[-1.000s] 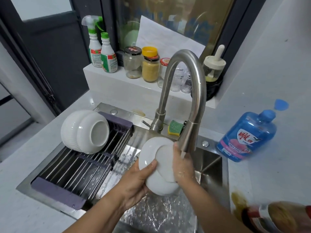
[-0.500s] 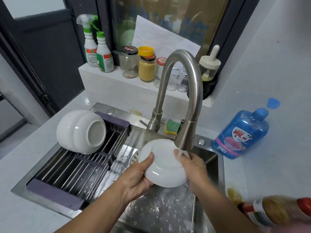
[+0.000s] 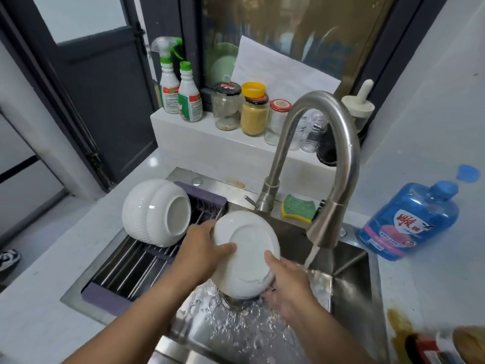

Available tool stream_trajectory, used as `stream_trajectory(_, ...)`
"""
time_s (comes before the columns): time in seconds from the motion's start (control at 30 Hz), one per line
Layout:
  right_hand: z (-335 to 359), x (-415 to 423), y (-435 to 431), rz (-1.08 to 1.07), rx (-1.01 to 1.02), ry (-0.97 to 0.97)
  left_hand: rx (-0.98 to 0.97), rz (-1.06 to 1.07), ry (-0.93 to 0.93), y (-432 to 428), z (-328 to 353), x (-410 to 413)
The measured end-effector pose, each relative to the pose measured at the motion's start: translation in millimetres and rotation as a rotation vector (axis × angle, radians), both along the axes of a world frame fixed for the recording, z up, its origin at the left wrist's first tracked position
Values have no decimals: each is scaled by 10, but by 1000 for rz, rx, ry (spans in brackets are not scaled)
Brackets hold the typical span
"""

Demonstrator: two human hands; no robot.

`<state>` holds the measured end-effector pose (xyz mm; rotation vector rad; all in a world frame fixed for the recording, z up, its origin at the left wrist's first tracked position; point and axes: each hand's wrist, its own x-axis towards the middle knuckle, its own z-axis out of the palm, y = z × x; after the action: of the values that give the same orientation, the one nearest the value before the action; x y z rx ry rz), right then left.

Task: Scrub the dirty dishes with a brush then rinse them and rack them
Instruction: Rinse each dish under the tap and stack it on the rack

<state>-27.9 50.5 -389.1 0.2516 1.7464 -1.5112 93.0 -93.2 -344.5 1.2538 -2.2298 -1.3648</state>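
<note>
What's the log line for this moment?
phase: rinse | plate: tilted, underside showing | left hand: grips rim | right hand: grips rim | tap: running, stream beside plate | rack: bowls

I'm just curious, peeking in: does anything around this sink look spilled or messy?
Yes: a brown spill stains the white counter right of the sink, and a smaller brownish smear sits behind it, left of the faucet.

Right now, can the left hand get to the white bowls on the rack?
Probably yes: the left hand is close beside the white bowls on the rack, with nothing between them. But it grips the plate, so it must let go first.
</note>
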Motion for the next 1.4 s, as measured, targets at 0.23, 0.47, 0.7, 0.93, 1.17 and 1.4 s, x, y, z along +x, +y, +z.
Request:
stream_trajectory(0.23,15,201,-970,34,-132,-211,-404,29,-61,-507,330,218)
stream_trajectory(0.47,-10,186,-1903,146,-41,-61,-341,163,60,-789,-101,635)
stream_trajectory(0.7,-251,180,-2433,263,23,39,-260,271,101,-1053,-494,832)
stream_trajectory(0.93,-469,220,-2661,278,18,66,-231,346,83,-1109,-800,796)
stream_trajectory(1.17,-765,333,-2667,333,30,53,-247,381,60,-1121,-1015,759)
stream_trajectory(1.4,-677,387,-2676,385,53,133,-323,403,-14,-1119,-982,759)
